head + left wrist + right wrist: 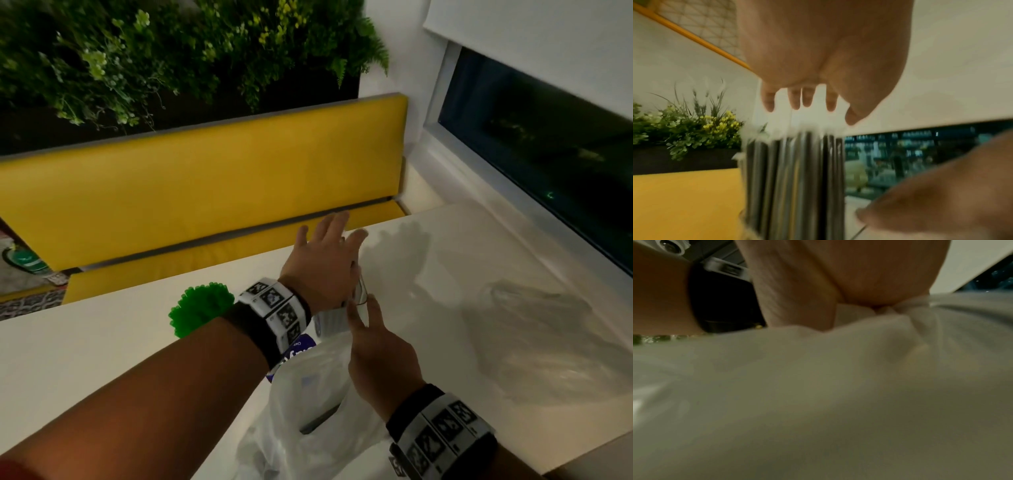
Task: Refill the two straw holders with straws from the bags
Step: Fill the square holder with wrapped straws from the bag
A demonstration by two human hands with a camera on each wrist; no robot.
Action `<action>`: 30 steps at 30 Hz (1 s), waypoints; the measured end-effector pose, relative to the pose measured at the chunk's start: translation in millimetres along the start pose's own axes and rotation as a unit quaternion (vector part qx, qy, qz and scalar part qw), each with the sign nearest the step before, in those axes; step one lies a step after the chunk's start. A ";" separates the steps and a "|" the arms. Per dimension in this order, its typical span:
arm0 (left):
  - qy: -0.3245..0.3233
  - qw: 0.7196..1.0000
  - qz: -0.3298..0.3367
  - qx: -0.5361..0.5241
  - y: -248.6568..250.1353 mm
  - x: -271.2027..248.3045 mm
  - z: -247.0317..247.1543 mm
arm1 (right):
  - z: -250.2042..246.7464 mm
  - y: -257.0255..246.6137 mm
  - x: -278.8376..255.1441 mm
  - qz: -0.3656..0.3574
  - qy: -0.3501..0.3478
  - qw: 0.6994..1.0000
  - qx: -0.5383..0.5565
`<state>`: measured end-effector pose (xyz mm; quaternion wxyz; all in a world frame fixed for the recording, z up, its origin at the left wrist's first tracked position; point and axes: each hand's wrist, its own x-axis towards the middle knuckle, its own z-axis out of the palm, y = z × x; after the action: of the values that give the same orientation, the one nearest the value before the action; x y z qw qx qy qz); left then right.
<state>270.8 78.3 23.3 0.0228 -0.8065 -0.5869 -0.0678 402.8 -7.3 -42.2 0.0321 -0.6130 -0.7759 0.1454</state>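
My left hand (329,246) hovers palm-down with straight, spread fingers over a clear straw holder (360,291). In the left wrist view the left hand (803,104) is just above the paper tips of dark wrapped straws (795,178) standing upright. My right hand (363,318) reaches up beside the holder, its fingers (352,310) fairly straight against the glass; the right hand (941,194) also shows blurred, low beside the straws. A second holder of green straws (202,308) stands behind my left wrist. A white plastic bag (308,411) lies under my right hand and fills the right wrist view (818,394).
A crumpled clear plastic bag (534,329) lies on the white table (102,359) to the right. A blue-labelled packet (301,346) peeks out under my left wrist. A yellow bench (205,192) runs along the far table edge, with a window (548,144) on the right.
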 end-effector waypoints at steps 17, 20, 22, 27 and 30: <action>-0.328 0.895 -0.194 -0.230 57.3 -186.4 105.6 | 8.0 -10.6 -61.7 -0.021 -0.171 0.914 0.366; -0.293 0.891 -0.193 -0.287 53.8 -189.9 106.3 | 8.4 -3.2 -66.4 -0.054 -0.173 0.929 0.324; -0.307 0.894 -0.173 -0.279 52.5 -190.4 99.5 | 9.8 0.8 -68.7 -0.071 -0.171 0.935 0.302; -0.372 0.894 -0.143 -0.206 46.2 -182.3 98.1 | 14.2 2.1 -66.8 -0.069 -0.143 0.948 0.276; -0.367 0.890 -0.124 -0.241 41.8 -181.8 102.1 | 17.1 5.6 -65.6 -0.054 -0.101 0.959 0.259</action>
<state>264.0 -94.3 -100.7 -0.3984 -0.6751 -0.6141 0.0914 420.4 -72.4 -51.5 0.1189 -0.5230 -0.7428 0.4008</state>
